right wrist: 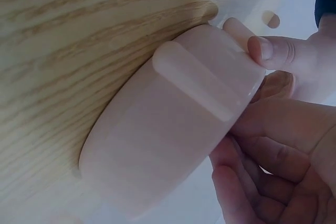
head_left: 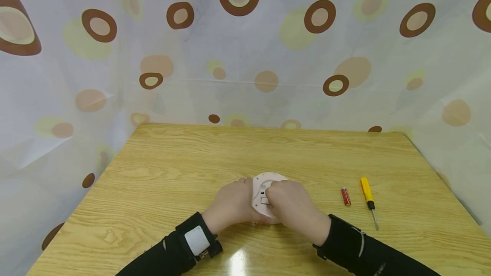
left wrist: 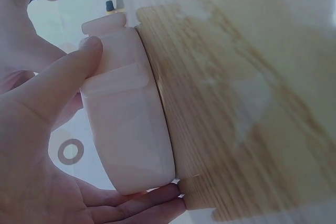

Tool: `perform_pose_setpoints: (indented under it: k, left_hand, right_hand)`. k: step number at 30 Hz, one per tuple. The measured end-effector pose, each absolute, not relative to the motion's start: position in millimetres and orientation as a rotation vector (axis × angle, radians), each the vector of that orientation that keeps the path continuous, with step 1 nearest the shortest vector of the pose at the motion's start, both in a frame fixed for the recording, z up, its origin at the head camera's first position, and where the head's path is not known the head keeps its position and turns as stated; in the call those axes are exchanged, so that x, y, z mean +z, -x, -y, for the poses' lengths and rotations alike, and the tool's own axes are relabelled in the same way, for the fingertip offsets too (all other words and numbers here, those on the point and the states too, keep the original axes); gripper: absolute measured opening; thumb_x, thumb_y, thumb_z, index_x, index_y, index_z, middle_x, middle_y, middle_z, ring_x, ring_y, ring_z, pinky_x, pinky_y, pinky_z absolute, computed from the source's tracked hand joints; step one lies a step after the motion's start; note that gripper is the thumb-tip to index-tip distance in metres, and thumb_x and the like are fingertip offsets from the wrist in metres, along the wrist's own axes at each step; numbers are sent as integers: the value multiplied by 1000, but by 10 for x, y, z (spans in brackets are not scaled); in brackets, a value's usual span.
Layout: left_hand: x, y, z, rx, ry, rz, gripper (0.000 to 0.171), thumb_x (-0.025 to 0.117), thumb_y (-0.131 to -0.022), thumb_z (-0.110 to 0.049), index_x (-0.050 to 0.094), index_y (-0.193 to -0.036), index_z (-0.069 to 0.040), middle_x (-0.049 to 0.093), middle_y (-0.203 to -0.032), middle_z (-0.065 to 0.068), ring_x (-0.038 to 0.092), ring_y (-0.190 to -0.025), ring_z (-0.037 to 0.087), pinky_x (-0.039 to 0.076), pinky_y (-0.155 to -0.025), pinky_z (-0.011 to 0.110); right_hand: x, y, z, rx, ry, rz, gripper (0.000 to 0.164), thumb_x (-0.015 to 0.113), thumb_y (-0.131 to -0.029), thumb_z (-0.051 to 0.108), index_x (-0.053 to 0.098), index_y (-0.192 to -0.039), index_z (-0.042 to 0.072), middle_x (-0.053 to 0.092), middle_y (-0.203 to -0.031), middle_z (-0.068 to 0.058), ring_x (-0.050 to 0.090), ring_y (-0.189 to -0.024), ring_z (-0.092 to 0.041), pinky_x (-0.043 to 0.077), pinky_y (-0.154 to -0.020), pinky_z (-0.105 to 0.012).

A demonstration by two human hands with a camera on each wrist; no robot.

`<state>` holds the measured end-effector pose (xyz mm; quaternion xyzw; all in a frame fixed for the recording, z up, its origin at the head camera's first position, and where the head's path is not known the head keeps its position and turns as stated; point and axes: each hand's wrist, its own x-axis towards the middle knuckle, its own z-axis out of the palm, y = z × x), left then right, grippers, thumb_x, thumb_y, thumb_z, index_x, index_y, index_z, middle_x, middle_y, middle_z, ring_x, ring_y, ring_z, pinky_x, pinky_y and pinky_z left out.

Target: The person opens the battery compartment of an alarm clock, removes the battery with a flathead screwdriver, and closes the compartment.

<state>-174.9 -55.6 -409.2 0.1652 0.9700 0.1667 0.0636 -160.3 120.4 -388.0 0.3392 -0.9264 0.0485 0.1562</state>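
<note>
A round, pale pink plastic device [head_left: 258, 202] lies on the table with its flat back up, showing a dotted speaker grille and a small label. My left hand [head_left: 235, 204] grips its left side, the thumb on the side wall and the fingers round the lower edge in the left wrist view. Over the middle and right of the back is my right hand [head_left: 293, 205], its fingers curled down onto it. In the right wrist view those fingers [right wrist: 283, 129] meet the device's upper edge; the fingertips are hidden, so I cannot tell whether they pinch anything.
To the right on the wooden table [head_left: 184, 156] lies a red battery [head_left: 346, 196]. Beside it is a screwdriver [head_left: 367, 193] with a yellow handle, its metal tip toward me. A patterned sheet [head_left: 245, 50] hangs behind the table and along its sides.
</note>
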Motion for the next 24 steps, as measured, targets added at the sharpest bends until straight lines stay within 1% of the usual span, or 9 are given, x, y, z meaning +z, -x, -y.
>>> perform_pose_setpoints:
  k: [8,14,19,24]
  left_hand:
    - [-4089,1750,554,477,-503,-2941,103,94,-63,-71,63,-131,-1,71,-110,10,68,-90,20,57,-71,35]
    - [-4084,1748,554,471,-509,-2941,103,93,-63,-72,63,-131,-1,72,-110,10,69,-90,20,57,-72,34]
    - [-4086,1747,552,466,-512,-2941,104,93,-63,-72,63,-132,0,72,-111,10,69,-92,21,58,-73,35]
    - [-4086,1745,549,476,-512,-2940,104,93,-63,-72,62,-132,-1,72,-113,11,70,-96,23,59,-76,36]
  right_hand:
    - [-3864,1583,-1188,117,-971,2632,36,83,-75,1,53,-60,15,48,-58,6,36,-54,-7,39,-47,-25]
    - [-3877,1597,-1179,107,-965,2625,40,84,-78,2,52,-58,16,44,-57,7,33,-55,-6,38,-48,-25]
    - [-3884,1600,-1179,102,-955,2627,42,82,-79,1,49,-56,16,42,-57,7,32,-56,-6,37,-48,-25]
    - [-3878,1596,-1185,84,-960,2643,38,81,-79,0,55,-58,15,49,-58,6,36,-56,-6,42,-48,-27]
